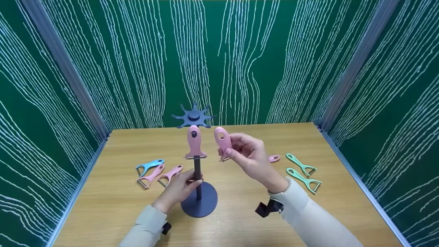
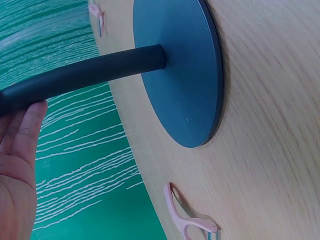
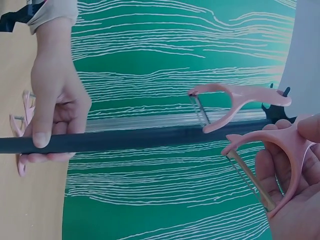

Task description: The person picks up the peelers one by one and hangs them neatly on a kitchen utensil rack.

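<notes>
A dark stand (image 1: 198,171) with a round base and a star-shaped hook top (image 1: 193,116) stands upright on the table. My left hand (image 1: 180,187) grips its pole low down, thumb in front, fingers behind. One pink peeler (image 1: 194,142) hangs by its handle hole from a front hook, blade end down. My right hand (image 1: 250,154) pinches a second pink peeler (image 1: 223,139) between thumb and fingers, just right of the hanging one, handle hole up and blade down. In the right wrist view the held peeler's blade (image 3: 250,180) shows beside the pole.
Left of the stand lie a blue peeler (image 1: 150,166) and two pink peelers, one (image 1: 151,176) outermost and another (image 1: 170,174) by my left hand. On the right are two green peelers (image 1: 301,164) (image 1: 304,179) and a pink one (image 1: 274,158), partly hidden behind my right hand. Green striped walls surround the table.
</notes>
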`<state>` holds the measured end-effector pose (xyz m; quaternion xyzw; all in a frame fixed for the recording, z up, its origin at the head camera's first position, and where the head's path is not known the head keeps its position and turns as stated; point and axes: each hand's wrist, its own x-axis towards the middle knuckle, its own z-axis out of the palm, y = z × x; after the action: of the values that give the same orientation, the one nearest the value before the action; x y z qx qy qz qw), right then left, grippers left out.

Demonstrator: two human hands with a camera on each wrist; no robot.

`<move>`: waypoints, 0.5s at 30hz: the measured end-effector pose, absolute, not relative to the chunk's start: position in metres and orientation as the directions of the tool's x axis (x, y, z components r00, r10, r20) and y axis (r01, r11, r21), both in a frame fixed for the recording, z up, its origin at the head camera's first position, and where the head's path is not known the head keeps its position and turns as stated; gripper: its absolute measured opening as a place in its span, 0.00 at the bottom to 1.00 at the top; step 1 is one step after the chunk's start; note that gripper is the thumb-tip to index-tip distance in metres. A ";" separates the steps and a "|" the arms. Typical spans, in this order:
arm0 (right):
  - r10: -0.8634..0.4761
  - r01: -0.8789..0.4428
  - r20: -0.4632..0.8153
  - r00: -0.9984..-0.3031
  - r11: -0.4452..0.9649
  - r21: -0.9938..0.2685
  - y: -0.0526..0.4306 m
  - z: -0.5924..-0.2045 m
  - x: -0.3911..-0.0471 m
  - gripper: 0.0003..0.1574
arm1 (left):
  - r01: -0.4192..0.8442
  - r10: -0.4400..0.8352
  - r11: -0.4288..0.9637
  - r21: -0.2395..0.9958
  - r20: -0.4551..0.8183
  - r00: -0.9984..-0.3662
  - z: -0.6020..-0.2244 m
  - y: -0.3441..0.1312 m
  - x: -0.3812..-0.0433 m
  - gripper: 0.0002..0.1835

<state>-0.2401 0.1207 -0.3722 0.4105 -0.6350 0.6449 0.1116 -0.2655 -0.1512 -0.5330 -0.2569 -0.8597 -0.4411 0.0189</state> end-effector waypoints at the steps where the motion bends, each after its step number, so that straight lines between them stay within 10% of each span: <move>1: -0.379 -0.662 0.671 -0.637 -0.175 -0.728 0.120 -0.371 -0.240 0.15 | 0.463 0.425 0.478 0.746 0.265 -0.866 -0.533 -0.151 -0.265 0.11; 15: -0.418 -0.563 0.596 -0.685 -0.214 -0.798 0.108 -0.357 -0.246 0.18 | 0.421 0.410 0.500 0.757 0.221 -0.885 -0.532 -0.150 -0.267 0.11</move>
<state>-0.2462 0.1080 -0.3566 0.3930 -0.6244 0.6729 0.0540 -0.2666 -0.1503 -0.5324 -0.2400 -0.8659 -0.4387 0.0063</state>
